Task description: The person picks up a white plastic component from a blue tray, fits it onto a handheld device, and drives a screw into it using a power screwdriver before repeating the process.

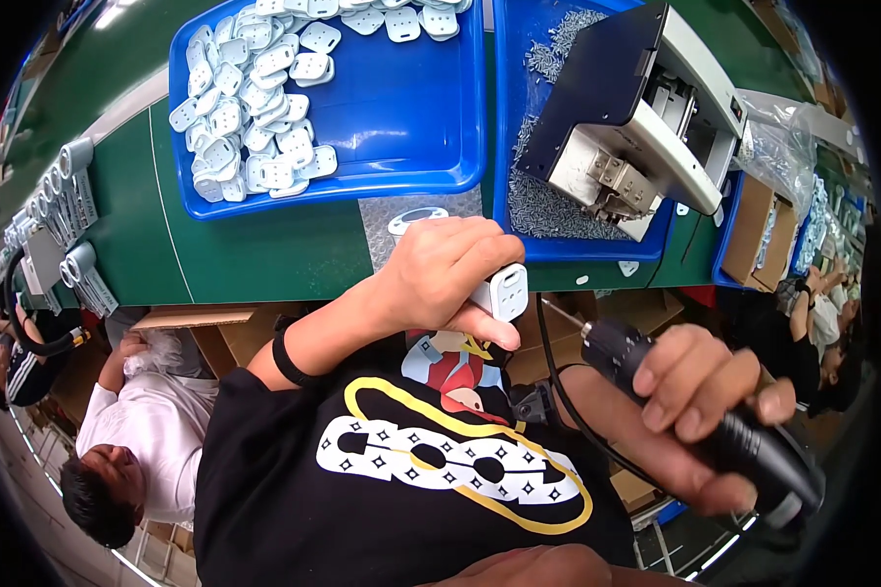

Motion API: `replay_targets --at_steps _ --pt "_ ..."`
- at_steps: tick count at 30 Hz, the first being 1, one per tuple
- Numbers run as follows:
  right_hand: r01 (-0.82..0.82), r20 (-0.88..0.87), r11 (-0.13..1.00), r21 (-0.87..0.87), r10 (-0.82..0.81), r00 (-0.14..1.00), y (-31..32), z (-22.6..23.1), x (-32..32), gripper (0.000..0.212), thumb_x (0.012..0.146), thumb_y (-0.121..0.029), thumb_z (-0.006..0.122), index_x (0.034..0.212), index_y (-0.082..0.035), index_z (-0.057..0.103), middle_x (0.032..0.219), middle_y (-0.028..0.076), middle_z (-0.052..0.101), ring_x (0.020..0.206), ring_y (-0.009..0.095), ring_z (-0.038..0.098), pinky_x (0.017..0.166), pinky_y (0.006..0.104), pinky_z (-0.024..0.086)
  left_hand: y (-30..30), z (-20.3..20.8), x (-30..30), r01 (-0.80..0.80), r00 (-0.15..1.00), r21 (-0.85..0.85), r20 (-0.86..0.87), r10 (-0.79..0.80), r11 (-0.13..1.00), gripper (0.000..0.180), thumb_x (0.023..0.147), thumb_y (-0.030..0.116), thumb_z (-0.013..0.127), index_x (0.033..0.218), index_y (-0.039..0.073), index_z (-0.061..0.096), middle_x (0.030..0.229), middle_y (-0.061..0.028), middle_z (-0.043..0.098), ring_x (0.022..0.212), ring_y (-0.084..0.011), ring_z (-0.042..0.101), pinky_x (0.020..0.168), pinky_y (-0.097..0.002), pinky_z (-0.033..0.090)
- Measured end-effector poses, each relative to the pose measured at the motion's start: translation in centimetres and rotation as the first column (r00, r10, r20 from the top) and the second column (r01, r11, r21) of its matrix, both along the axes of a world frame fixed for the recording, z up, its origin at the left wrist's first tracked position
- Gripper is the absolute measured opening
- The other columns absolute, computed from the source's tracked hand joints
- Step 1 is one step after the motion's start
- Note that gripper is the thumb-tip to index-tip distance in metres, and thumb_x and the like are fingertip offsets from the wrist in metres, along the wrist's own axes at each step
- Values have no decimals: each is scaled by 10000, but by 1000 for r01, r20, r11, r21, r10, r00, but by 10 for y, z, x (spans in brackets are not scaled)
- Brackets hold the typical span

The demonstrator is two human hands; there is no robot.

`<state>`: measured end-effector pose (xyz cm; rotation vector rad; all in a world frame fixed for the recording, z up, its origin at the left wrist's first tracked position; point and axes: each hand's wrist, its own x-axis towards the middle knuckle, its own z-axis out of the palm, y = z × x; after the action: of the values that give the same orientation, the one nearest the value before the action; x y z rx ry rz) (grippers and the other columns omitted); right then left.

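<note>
My left hand (440, 269) is closed around a small white plastic part (508, 293), a rounded block with holes and a slot in its end face. Most of that part is hidden by the fingers. A black electric screwdriver (618, 354) is gripped in my right hand (700, 396), its thin metal bit pointing up and left toward the white part, with a gap between them. A black cord (555, 367) hangs between my two hands. Just beyond my left hand, a flat white piece (417, 219) lies on a clear plastic sheet (374, 223) on the green table.
A blue tray (401, 147) on the table (117, 210) holds many white plates (227, 117). To its right, another blue tray (502, 108) contains loose screws (558, 207) and a black-and-white screw feeder (646, 108). White cylindrical parts (83, 274) stand far left. A co-worker (152, 430) sits left.
</note>
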<state>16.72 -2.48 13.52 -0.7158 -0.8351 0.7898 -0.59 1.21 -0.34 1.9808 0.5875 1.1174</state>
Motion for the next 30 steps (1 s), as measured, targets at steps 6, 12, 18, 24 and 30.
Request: replay_targets --at_steps 6,12,18,24,30 --pt "-204 82 966 160 193 978 9 -13 -18 588 894 -512 697 1182 -63 450 718 17 535 548 117 544 514 254 485 -2 1 -2 -21 1000 -11 -14 21 1000 728 769 669 695 1022 -1 562 738 -90 576 580 -260 578 503 -357 453" --pt "-294 114 945 146 279 953 9 -7 -10 607 892 -525 694 1197 -70 432 728 26 552 521 124 547 498 277 510 -1 5 1 6 1000 -23 18 -5 1000 731 773 671 693 1018 -6 567 745 -87 576 585 -257 582 506 -353 453" --pt "-421 181 902 94 400 898 19 -10 2 678 879 -551 696 1267 -82 396 726 32 563 496 129 562 483 292 529 -3 9 -4 32 997 -63 -61 -36 998 647 737 571 762 1026 18 592 779 -93 576 650 -278 618 544 -361 487" --pt "-445 126 892 85 433 893 24 -2 -6 738 847 -546 736 1326 -116 376 714 30 575 510 134 591 475 281 532 0 6 0 38 995 -16 -88 -39 999 678 778 624 720 1039 12 590 777 -78 596 607 -255 598 522 -355 470" --pt "-459 186 876 145 432 883 21 -8 -1 770 795 -553 784 1327 -143 407 672 17 574 492 126 587 468 268 528 -2 8 0 28 998 -41 -49 -30 999 618 760 567 751 1045 41 598 771 -70 576 648 -261 625 529 -357 490"
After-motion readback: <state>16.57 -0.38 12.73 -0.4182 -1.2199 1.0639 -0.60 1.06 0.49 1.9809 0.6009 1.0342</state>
